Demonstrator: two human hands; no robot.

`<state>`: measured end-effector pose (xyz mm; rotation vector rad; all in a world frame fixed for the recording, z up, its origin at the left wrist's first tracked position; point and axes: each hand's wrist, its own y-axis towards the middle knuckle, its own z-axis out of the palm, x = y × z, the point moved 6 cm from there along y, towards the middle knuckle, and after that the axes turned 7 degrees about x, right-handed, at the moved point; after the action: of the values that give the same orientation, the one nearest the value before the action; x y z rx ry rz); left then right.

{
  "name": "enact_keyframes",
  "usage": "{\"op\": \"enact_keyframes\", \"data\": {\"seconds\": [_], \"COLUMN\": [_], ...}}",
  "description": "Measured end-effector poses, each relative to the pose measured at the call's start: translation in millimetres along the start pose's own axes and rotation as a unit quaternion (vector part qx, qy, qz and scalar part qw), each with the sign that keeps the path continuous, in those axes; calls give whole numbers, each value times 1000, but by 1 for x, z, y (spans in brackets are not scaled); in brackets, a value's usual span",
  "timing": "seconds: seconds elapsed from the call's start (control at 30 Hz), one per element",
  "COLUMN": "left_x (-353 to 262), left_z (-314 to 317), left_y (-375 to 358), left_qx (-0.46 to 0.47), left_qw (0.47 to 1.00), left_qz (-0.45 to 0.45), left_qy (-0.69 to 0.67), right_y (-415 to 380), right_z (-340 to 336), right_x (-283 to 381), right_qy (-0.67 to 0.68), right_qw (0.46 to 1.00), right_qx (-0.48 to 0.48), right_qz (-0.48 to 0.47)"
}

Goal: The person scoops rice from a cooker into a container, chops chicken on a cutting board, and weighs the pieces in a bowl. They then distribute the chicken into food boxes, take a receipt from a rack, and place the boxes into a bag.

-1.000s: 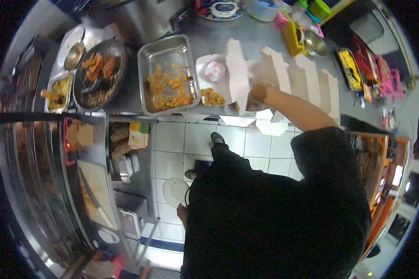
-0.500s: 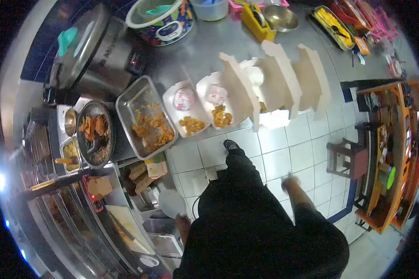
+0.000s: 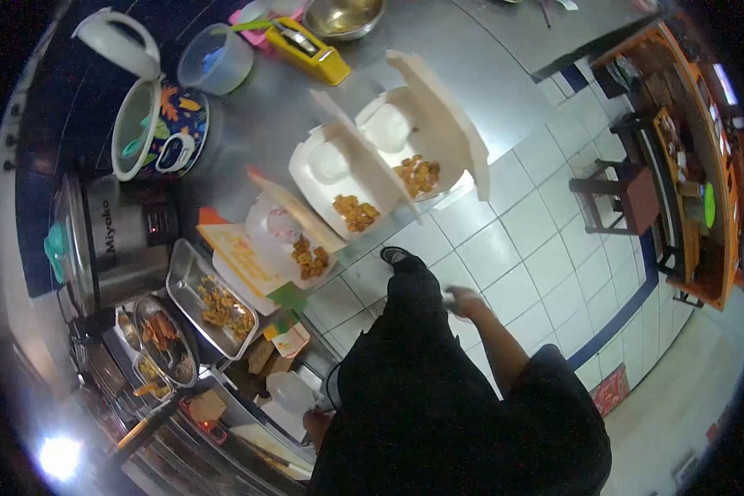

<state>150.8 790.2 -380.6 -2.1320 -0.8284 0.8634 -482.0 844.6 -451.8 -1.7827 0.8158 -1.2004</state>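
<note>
Low beside my dark clothing, my left hand (image 3: pixel 315 423) is closed at the edge of a round, whitish, translucent bowl-like thing (image 3: pixel 289 392). My right hand (image 3: pixel 466 304) hangs over the tiled floor, away from the counter; its fingers are blurred and a greyish patch shows at their tips. On the steel counter, two cardboard food boxes (image 3: pixel 310 169) stand with lids raised, each with a white mound and brown fried pieces (image 3: pixel 356 212). Nearer the left, a third box holds a wrapped white packet (image 3: pixel 283 224) and more pieces (image 3: pixel 311 258). A yellow-and-orange printed panel (image 3: pixel 238 252) lies beside it.
A steel tray (image 3: pixel 215 306) of fried pieces sits left of the boxes, near a stone mortar (image 3: pixel 167 339) and a large cooker (image 3: pixel 112 236). Behind stand a patterned pot (image 3: pixel 192 124), a plastic tub (image 3: pixel 231 62) and a steel bowl (image 3: pixel 345 18). A stool (image 3: pixel 628 198) stands right.
The view has turned, so the counter's things appear shifted and rotated. The printed panel now shows at the left boxes. My right hand appears further left and higher; my left hand stays by the round thing.
</note>
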Motion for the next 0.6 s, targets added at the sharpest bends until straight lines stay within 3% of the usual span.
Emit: {"op": "enact_keyframes", "data": {"seconds": [0.03,0.1,0.2,0.23,0.27,0.3,0.33,0.4,0.43,0.47,0.53,0.57,0.6], "left_x": [-8,-20,-27,-27,-19,-21,-22,9,24,37,81,105,128], "left_z": [-3,-7,2,7,2,12,23,31,48,68,100,119,141], "left_y": [0,3,2,-2,-11,-23,-36,-46,-62,-74,-97,-109,-123], "left_qx": [0,-4,-28,-37,-49,-37,-22,-28,-37,-37,-94,-112,-122], "left_qw": [995,959,833,814,885,867,845,896,831,748,733,722,709], "left_qz": [-12,-41,-99,-93,-38,12,60,94,18,-52,-70,-84,-102], "left_qy": [-94,-279,-543,-573,-462,-496,-530,-434,-554,-661,-670,-678,-687], "right_y": [17,21,79,83,62,80,109,115,100,78,77,78,90], "right_z": [-3,-20,-4,2,-5,12,27,31,25,23,23,17,12], "right_x": [2,18,-1,-11,2,-12,-55,-78,-68,-57,-49,-40,-49], "right_qy": [4,45,52,-8,-66,-293,-252,-170,-318,-393,-511,-531,-369], "right_qw": [998,997,989,989,983,895,924,966,927,844,798,785,885], "right_qx": [-34,-43,-57,-24,7,-128,-61,56,73,11,154,156,200], "right_qz": [-47,-49,-125,-147,-173,-312,-279,-189,-186,-366,-280,-279,-200]}}
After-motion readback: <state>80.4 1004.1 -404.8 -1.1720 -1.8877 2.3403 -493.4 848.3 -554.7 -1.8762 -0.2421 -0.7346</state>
